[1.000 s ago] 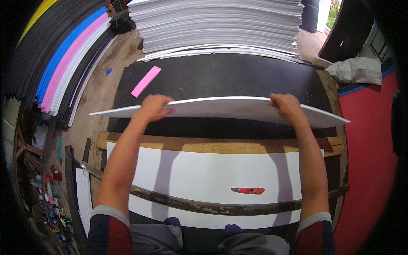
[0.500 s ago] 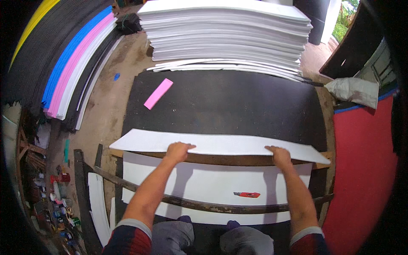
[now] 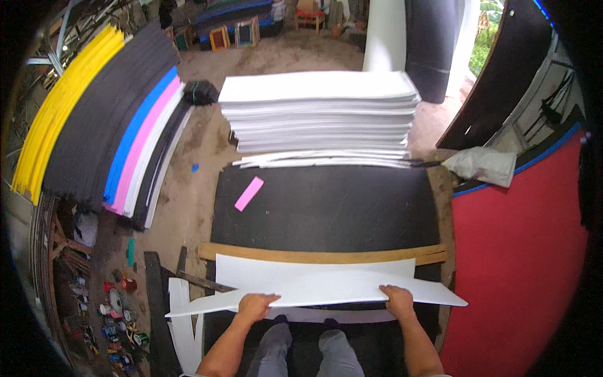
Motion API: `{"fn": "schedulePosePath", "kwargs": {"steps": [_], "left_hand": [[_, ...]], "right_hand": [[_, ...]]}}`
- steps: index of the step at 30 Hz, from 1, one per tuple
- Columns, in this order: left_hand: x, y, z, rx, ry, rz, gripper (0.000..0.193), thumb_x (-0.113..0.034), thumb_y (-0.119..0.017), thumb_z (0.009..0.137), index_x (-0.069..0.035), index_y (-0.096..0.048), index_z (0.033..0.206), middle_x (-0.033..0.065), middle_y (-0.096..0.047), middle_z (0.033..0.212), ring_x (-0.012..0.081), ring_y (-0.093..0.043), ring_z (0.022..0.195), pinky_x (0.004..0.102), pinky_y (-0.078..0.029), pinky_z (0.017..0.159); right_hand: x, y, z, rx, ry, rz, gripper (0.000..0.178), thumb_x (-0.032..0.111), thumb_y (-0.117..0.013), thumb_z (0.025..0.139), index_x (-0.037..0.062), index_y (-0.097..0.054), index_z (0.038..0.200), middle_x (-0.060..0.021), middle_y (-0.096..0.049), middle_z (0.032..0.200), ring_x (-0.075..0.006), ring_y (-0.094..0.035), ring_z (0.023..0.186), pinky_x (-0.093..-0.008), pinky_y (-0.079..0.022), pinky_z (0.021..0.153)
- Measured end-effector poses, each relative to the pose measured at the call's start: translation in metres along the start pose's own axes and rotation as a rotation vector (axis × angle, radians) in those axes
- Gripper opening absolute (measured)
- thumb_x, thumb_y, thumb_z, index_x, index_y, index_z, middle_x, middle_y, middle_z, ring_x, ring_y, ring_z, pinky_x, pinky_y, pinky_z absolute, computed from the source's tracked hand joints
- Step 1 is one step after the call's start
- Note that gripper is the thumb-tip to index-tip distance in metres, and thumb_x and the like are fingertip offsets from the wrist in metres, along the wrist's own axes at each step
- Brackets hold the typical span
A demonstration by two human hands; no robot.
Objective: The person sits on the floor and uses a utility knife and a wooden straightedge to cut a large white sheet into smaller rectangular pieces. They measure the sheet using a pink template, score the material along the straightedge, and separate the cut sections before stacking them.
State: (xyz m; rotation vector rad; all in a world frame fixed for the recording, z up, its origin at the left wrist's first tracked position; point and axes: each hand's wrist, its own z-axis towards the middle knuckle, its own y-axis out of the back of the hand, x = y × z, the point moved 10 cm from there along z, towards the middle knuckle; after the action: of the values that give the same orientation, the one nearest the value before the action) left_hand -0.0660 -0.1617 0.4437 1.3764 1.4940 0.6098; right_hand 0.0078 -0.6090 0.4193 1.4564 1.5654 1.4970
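A long white foam strip (image 3: 339,290) is held off the floor, stretched crosswise in front of my legs. My left hand (image 3: 256,306) pinches its near edge left of the middle, thumb on top. Right of the middle, my right hand (image 3: 399,301) grips the same edge. Below the strip lies a white sheet (image 3: 251,266), partly covered by it. A light wooden batten (image 3: 326,255) runs across just beyond that sheet. Farther off, a small pink foam piece (image 3: 249,193) rests on a black mat (image 3: 333,207). The strip hides much of a dark bar (image 3: 204,283).
A tall stack of white sheets (image 3: 320,119) stands at the far end of the mat. Colored sheets (image 3: 81,119) lean at the left, above scattered cans and tools (image 3: 122,314). A red sheet (image 3: 515,264) covers the right side, with a whitish sack (image 3: 483,165) at its far edge.
Both hands have brought the white strip nearer to my legs, baring the batten. The red cutter seen earlier on the white sheet no longer shows. The view has tilted up toward the room.
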Motion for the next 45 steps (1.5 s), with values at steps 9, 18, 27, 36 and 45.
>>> {"fn": "schedulePosePath", "kwargs": {"steps": [9,18,27,36,45], "left_hand": [[-0.098,0.142,-0.079,0.101,0.002,0.075,0.046,-0.022,-0.067,0.089,-0.037,-0.071,0.131,0.0124,-0.077,0.105,0.0346,-0.074,0.095,0.0509,-0.058,0.082],[-0.113,0.222,-0.041,0.048,0.024,0.102,0.042,-0.027,-0.069,0.090,-0.036,-0.072,0.131,0.0118,-0.078,0.101,0.0345,-0.075,0.091,0.0503,-0.059,0.080],[-0.041,0.268,0.079,0.052,0.041,-0.008,0.041,-0.024,-0.072,0.089,-0.033,-0.073,0.128,0.0129,-0.077,0.106,0.0350,-0.074,0.095,0.0500,-0.058,0.082],[0.037,0.371,0.204,0.071,-0.036,0.000,0.045,-0.018,-0.067,0.087,-0.033,-0.073,0.129,0.0112,-0.078,0.106,0.0339,-0.075,0.095,0.0498,-0.059,0.082],[0.128,0.481,0.313,-0.191,0.032,0.077,0.049,-0.004,-0.066,0.080,-0.025,-0.075,0.124,0.0043,-0.077,0.117,0.0296,-0.072,0.107,0.0485,-0.057,0.088]], "right_hand": [[0.042,0.183,-0.091,-0.031,0.074,0.024,0.048,0.007,-0.071,0.077,0.0193,-0.073,0.123,-0.0079,-0.077,0.114,-0.0285,-0.073,0.102,-0.0439,-0.058,0.086],[0.063,0.244,-0.028,-0.001,0.094,0.028,0.048,0.008,-0.070,0.079,0.0222,-0.074,0.125,-0.0073,-0.077,0.116,-0.0291,-0.073,0.103,-0.0453,-0.058,0.085],[0.074,0.267,0.127,0.164,0.042,0.003,0.052,0.012,-0.070,0.083,0.0264,-0.070,0.134,-0.0091,-0.074,0.124,-0.0329,-0.071,0.109,-0.0466,-0.058,0.090],[0.115,0.317,0.299,0.186,0.129,-0.014,0.063,0.005,-0.063,0.079,0.0336,-0.070,0.134,-0.0122,-0.075,0.119,-0.0357,-0.072,0.103,-0.0489,-0.058,0.088],[0.096,0.403,0.444,0.025,0.151,-0.021,0.063,0.004,-0.067,0.077,0.0299,-0.069,0.134,-0.0081,-0.075,0.122,-0.0319,-0.072,0.107,-0.0459,-0.059,0.089]]}}
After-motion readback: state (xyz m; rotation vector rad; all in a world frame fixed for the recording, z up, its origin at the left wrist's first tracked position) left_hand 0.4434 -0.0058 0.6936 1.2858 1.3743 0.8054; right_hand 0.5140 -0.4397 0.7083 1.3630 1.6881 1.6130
